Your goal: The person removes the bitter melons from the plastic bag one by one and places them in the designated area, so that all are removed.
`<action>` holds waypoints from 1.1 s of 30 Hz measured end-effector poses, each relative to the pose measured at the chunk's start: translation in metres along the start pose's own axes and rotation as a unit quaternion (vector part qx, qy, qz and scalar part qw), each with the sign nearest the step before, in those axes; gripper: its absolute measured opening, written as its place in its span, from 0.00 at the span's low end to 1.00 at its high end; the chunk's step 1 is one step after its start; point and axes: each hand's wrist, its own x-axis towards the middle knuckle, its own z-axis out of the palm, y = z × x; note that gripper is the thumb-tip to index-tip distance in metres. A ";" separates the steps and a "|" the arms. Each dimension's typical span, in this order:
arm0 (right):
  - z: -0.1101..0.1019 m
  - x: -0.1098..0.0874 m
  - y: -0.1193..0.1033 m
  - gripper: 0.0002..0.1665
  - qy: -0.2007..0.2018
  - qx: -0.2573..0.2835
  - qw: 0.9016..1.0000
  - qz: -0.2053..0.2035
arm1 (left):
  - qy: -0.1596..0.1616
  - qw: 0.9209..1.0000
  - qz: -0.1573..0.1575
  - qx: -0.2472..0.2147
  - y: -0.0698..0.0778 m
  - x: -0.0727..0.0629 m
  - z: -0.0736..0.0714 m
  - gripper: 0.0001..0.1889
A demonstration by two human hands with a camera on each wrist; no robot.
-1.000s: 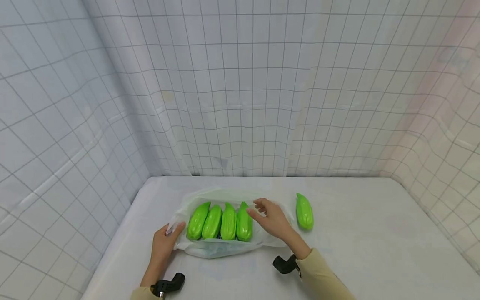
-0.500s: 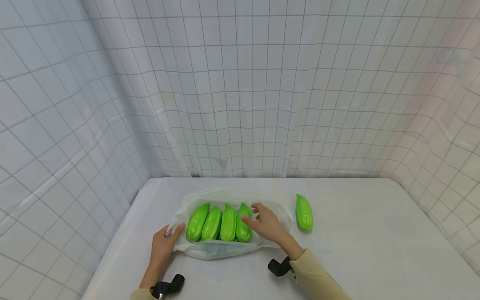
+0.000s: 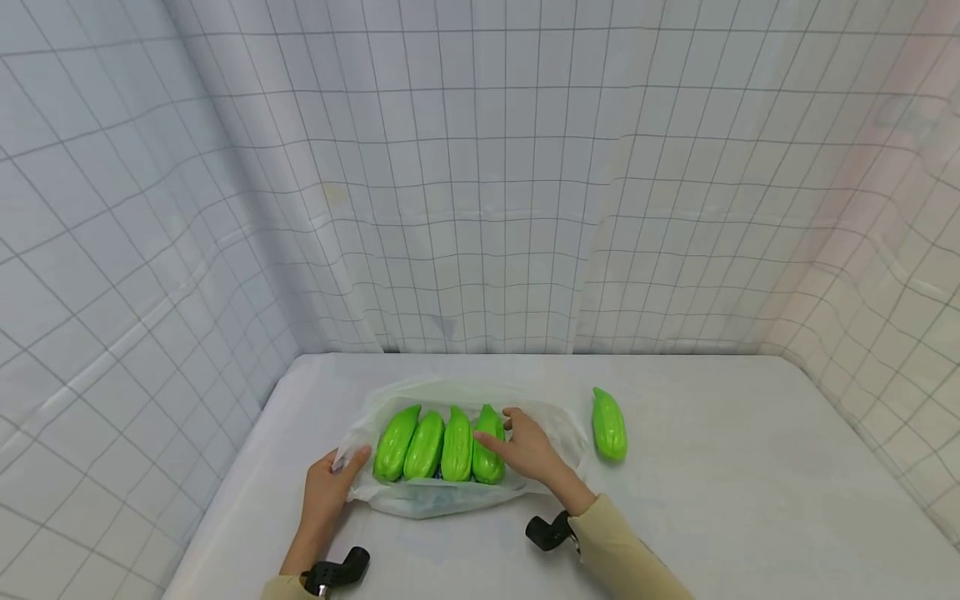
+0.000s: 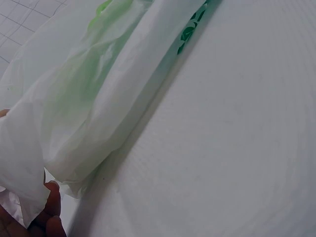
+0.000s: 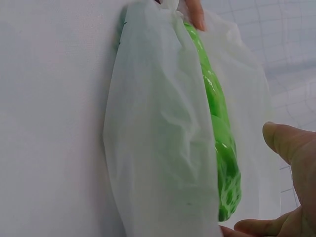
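Head view: left hand point(image 3: 326, 490) pinches the near-left edge of the plastic bag point(image 3: 420, 500), thumb on top, fingers around behind; I read that grip as propping that side of the mouth so the film can't sag. Right hand point(image 3: 531, 450) is at the bag's right side, thumb and fingers spread well apart, no grip that I can see; thumb overlaps the rightmost of the four green gourds point(image 3: 456, 446), contact can't tell. Those four sit side by side in the bag mouth, long axes roughly front to back, probably because that packs them neatly across the width. A fifth gourd point(image 3: 609, 423) lies apart on the white table point(image 3: 750, 475), right of the bag, an easy reach from my right arm. Left wrist view: fingertips bunched on a fold of film at the lower left, so the pinch is on plastic only; green shows through the wall, dark green print point(image 4: 187, 33) along the lower edge. Right wrist view: thumb well away from the fingers, nothing visible between but the bag's far wall, so hand's unloaded; some fingers are cropped. Near wall stands up against the gourds, presumably propped by them.
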 end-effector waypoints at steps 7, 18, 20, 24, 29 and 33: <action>0.007 0.003 0.000 0.48 0.006 0.004 1.000 0.018 | -0.002 1.000 -0.002 -0.006 0.000 0.000 0.001 0.30; 0.013 0.005 0.001 0.50 0.017 0.007 1.000 0.017 | 0.002 1.000 0.002 -0.008 -0.002 0.001 0.001 0.30; 0.015 0.005 0.001 0.50 0.016 0.010 1.000 0.019 | 0.003 1.000 0.002 -0.009 -0.002 0.001 0.001 0.30; 0.018 0.006 0.003 0.50 0.014 0.005 0.999 0.030 | 0.002 1.000 0.001 -0.009 -0.002 0.001 0.001 0.29; 0.022 0.007 0.004 0.50 0.017 0.001 0.999 0.031 | 0.002 1.000 0.000 -0.003 -0.001 0.001 0.001 0.30; 0.023 0.007 0.003 0.50 0.020 0.005 0.999 0.033 | 0.002 1.000 -0.002 0.000 -0.001 0.000 0.001 0.30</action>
